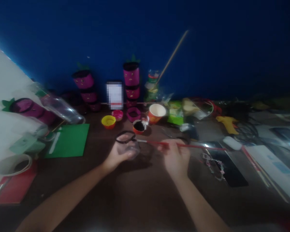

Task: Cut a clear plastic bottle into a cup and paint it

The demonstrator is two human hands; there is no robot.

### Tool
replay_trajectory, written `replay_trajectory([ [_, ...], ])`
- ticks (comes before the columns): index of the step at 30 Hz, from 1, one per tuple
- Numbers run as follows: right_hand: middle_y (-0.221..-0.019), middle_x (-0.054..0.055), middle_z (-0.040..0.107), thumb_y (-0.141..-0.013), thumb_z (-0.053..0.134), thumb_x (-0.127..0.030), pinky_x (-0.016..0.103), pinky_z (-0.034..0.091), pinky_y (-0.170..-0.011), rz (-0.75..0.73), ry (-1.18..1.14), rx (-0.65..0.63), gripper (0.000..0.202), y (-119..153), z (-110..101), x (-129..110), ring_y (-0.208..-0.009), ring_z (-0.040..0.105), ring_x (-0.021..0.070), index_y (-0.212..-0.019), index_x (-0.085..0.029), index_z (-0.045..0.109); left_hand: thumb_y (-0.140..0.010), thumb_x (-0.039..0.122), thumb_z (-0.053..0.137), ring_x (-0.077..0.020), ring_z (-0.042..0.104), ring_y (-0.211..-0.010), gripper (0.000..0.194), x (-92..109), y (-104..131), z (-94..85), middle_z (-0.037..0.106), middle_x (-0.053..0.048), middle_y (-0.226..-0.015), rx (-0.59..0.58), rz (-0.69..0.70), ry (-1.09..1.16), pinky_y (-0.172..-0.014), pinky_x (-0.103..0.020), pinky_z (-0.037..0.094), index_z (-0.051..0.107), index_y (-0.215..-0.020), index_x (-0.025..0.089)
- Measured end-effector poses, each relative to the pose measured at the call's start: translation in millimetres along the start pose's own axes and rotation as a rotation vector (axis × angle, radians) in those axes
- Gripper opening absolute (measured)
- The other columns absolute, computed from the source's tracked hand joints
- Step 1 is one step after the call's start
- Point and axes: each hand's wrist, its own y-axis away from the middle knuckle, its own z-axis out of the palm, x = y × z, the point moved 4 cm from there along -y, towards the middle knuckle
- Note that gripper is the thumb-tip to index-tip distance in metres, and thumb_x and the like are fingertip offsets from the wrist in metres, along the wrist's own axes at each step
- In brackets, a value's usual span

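My left hand is closed around a small clear plastic cup whose rim is coated black. In my right hand lies a long red paintbrush, pinched by its handle. Its dark bristle tip touches or nearly touches the black rim at the right side. Just beyond the cup stands a small pot of black paint. A yellow pot, a pink pot and a magenta ring with a dark inside sit behind it. The picture is somewhat blurred.
Magenta decorated towers line the blue wall. An orange paper cup stands near the middle. On the left lie a green sheet and a clear bottle; on the right, a dark phone and a yellow glue gun.
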Motion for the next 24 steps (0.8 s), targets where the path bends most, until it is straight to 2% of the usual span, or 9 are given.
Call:
replay_trajectory([
  [4, -0.057, -0.002, 0.064, -0.071, 0.070, -0.038, 0.022, 0.048, -0.044, 0.026, 0.034, -0.035, 0.025, 2, 4, 3, -0.045, 0.058, 0.0095, -0.063, -0.017, 0.061, -0.059, 0.018, 0.081, -0.0219, 0.057, -0.100, 0.063, 0, 0, -0.1, 0.057, -0.009, -0.113, 0.003, 0.006, -0.011, -0.081, -0.035, 0.048, 0.047, -0.111, 0.022],
  [10, -0.055, -0.002, 0.063, -0.069, 0.071, -0.041, 0.023, 0.049, -0.045, 0.020, 0.013, 0.057, 0.027, -6, -6, 7, -0.044, 0.058, 0.0098, -0.063, -0.017, 0.060, -0.058, 0.020, 0.082, -0.0219, 0.058, -0.101, 0.066, -1, 0, -2.6, 0.059, -0.008, -0.110, -0.020, 0.012, 0.001, -0.082, -0.035, 0.049, 0.047, -0.114, 0.023],
  [17, -0.054, -0.002, 0.063, -0.068, 0.073, -0.042, 0.021, 0.046, -0.044, 0.115, -0.026, 0.017, 0.029, -1, 1, 11, -0.044, 0.057, 0.0090, -0.062, -0.017, 0.060, -0.059, 0.019, 0.081, -0.0208, 0.058, -0.101, 0.063, 1, 1, 0.2, 0.059, -0.007, -0.108, -0.047, 0.011, 0.011, -0.079, -0.032, 0.051, 0.048, -0.113, 0.024],
  [20, -0.053, -0.002, 0.062, -0.067, 0.073, -0.043, 0.021, 0.047, -0.046, 0.119, -0.027, 0.060, 0.031, -6, -3, 13, -0.045, 0.058, 0.0087, -0.063, -0.016, 0.059, -0.060, 0.022, 0.081, -0.0215, 0.059, -0.099, 0.064, 3, 2, 2.3, 0.061, -0.006, -0.104, -0.075, -0.012, 0.018, -0.076, -0.032, 0.052, 0.048, -0.114, 0.024],
  [24, -0.052, -0.004, 0.062, -0.059, 0.079, -0.041, 0.019, 0.047, -0.045, 0.155, -0.094, 0.132, 0.034, -13, -9, 14, -0.045, 0.057, 0.0080, -0.061, -0.016, 0.057, -0.059, 0.024, 0.081, -0.0209, 0.060, -0.096, 0.064, 6, 3, 4.4, 0.063, -0.005, -0.100, -0.058, -0.025, 0.044, -0.077, -0.033, 0.052, 0.048, -0.115, 0.023],
])
